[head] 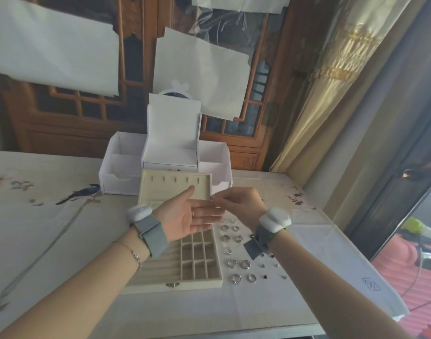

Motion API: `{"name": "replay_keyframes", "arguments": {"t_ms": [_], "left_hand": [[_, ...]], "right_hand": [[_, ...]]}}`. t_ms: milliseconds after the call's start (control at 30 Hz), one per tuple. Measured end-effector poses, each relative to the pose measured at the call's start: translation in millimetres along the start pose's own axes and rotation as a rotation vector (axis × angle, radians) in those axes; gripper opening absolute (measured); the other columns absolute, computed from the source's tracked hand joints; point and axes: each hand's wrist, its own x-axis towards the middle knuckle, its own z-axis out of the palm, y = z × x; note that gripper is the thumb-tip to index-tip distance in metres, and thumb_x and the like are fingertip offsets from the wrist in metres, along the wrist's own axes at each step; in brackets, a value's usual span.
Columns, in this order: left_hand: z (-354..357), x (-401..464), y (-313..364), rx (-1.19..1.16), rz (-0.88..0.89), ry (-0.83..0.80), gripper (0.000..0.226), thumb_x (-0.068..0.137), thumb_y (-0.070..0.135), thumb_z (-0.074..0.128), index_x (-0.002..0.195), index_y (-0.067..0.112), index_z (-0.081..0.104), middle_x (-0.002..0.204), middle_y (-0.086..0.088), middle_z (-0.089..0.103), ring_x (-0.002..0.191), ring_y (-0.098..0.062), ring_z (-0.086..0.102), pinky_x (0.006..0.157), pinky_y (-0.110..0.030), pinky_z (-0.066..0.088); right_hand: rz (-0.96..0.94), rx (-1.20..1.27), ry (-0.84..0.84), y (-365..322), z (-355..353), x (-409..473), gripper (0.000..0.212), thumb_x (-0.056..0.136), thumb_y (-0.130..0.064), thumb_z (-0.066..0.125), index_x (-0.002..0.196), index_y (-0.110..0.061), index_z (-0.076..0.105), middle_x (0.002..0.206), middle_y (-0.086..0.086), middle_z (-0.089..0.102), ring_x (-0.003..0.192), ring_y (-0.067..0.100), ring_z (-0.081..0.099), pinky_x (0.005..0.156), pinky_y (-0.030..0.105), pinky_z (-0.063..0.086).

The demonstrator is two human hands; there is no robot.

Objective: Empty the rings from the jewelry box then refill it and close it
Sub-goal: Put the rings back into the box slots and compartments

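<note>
Left hand (187, 215) palm-up, fingers straight; right hand (236, 201) pinching at its fingertips.

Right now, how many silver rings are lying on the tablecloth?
9 silver rings show, in a double column on the white tablecloth, just right of the beige velvet jewelry box. The right hand and wrist may hide more.

Left hand (190, 216) flat, palm up, above open jewelry box (185, 260); right hand (236, 201) pinches at its fingertips. Rings (236, 250) lie on counter (62, 241) below right hand.
</note>
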Motion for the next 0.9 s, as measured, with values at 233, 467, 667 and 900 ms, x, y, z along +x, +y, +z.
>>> {"name": "replay_keyframes", "arguments": {"t_ms": [233, 467, 667, 900], "left_hand": [[-7, -34, 32, -0.094, 0.138, -0.082, 0.068, 0.094, 0.053, 0.029, 0.100, -0.002, 0.068, 0.105, -0.019, 0.071, 0.097, -0.031, 0.070, 0.097, -0.044, 0.048], [-4, -52, 43, -0.128, 0.193, -0.215, 0.076, 0.086, 0.060, 0.031, 0.101, -0.002, 0.071, 0.103, -0.019, 0.070, 0.099, -0.032, 0.069, 0.091, -0.043, 0.054], [-11, -58, 47, -0.161, 0.216, -0.237, 0.085, 0.085, 0.068, 0.026, 0.115, -0.001, 0.065, 0.119, -0.019, 0.062, 0.106, -0.030, 0.066, 0.100, -0.048, 0.047], [-14, -66, 51, -0.100, 0.206, -0.264, 0.092, 0.083, 0.073, 0.018, 0.117, 0.001, 0.065, 0.130, -0.021, 0.058, 0.115, -0.029, 0.061, 0.099, -0.045, 0.049]], "right_hand": [[-0.143, 0.352, -0.005, -37, 14, 5, 0.019, 0.078, 0.000, 0.072, 0.074, -0.018, 0.076, 0.090, -0.007, 0.076, 0.091, 0.007, 0.069, 0.081, 0.018, 0.051], [-0.310, 0.510, -0.133, -67, 28, 4, 0.027, 0.074, 0.011, 0.069, 0.072, -0.014, 0.077, 0.091, -0.002, 0.075, 0.095, 0.011, 0.066, 0.084, 0.022, 0.052], [-0.345, 0.511, -0.162, -69, 36, 8, 0.034, 0.072, 0.011, 0.070, 0.072, -0.022, 0.078, 0.089, -0.008, 0.075, 0.108, 0.010, 0.056, 0.096, 0.024, 0.046], [-0.343, 0.413, -0.216, -69, 42, 9, 0.026, 0.071, 0.009, 0.073, 0.071, -0.017, 0.079, 0.086, -0.013, 0.075, 0.110, 0.005, 0.053, 0.095, 0.019, 0.043]]}}
